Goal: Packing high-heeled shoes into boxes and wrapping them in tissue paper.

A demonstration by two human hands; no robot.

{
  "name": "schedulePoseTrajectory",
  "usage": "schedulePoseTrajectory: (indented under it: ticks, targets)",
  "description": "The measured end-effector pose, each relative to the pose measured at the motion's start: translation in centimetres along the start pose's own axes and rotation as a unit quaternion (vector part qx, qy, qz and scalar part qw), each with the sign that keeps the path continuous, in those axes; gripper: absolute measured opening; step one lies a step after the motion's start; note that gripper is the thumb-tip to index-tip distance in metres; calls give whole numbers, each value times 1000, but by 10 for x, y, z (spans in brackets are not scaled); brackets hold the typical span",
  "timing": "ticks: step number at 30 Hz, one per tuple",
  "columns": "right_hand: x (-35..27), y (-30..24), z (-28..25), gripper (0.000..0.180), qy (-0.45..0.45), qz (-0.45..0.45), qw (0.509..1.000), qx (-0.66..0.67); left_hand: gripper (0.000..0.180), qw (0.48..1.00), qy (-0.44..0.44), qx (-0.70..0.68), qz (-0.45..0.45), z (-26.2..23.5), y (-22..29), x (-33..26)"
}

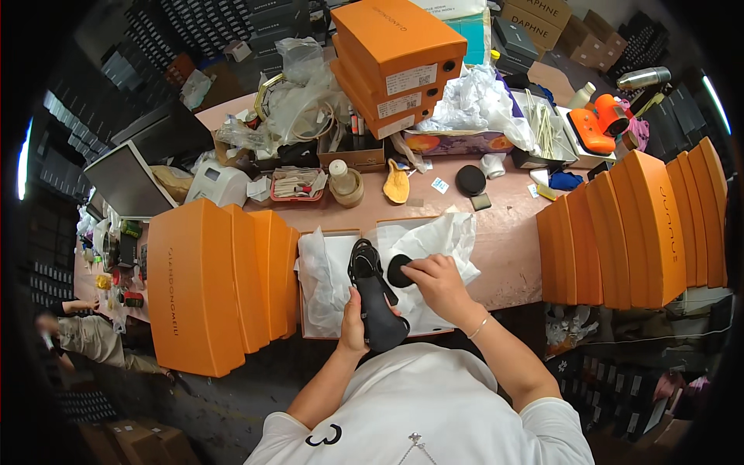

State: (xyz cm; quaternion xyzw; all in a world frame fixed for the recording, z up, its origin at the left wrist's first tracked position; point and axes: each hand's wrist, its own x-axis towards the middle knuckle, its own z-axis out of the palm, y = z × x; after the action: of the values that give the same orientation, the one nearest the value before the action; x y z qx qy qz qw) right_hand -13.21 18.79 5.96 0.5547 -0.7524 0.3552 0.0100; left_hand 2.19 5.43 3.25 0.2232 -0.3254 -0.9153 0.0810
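Looking down from my head camera, my left hand (354, 324) is wrapped around a black sandal (376, 298), gripping it near the heel end so that the sole faces up and the straps point away from me. The sandal hangs just over the open shoe box (310, 329) in front of me, which is lined with white tissue paper (438, 236). My right hand (438, 280) is closed in a pinch on a small black round pad (397, 270), held right beside the sandal, above the tissue. To my left a row of orange box lids (205, 283) stands on edge, leaning together at the table edge; to my right another row of orange boxes (635, 229) stands the same way. Farther back on the pinkish table (508, 232) sits a stack of orange shoe boxes (391, 66), with crumpled clear plastic bags (302, 93) beside it, a yellow insole (396, 184) lying flat, and a black round disc (470, 180) near it. An orange handheld tool (597, 124) rests at the far right. At the far left edge, another person's arm (66, 310) shows beside a cluttered surface.
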Motion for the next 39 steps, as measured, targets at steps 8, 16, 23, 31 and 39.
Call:
schedulePoseTrajectory:
  ticks: [8,16,23,31,39]
  targets:
    - [-18,-31,-28,36,-211,1,926,312,65,990,10,134,30,-11,13,1]
    - [30,-27,-80,35,-152,-213,964,-38,56,951,-141,260,-90,13,35,-6]
    - [17,-27,-70,36,-47,-172,984,1,56,959,-122,204,-155,1,29,4]
    - [1,-29,-56,42,56,-125,990,-28,68,955,-116,-107,-249,0,2,4]
    - [15,-26,-53,41,48,-83,995,-16,65,964,-108,-133,-204,10,5,23]
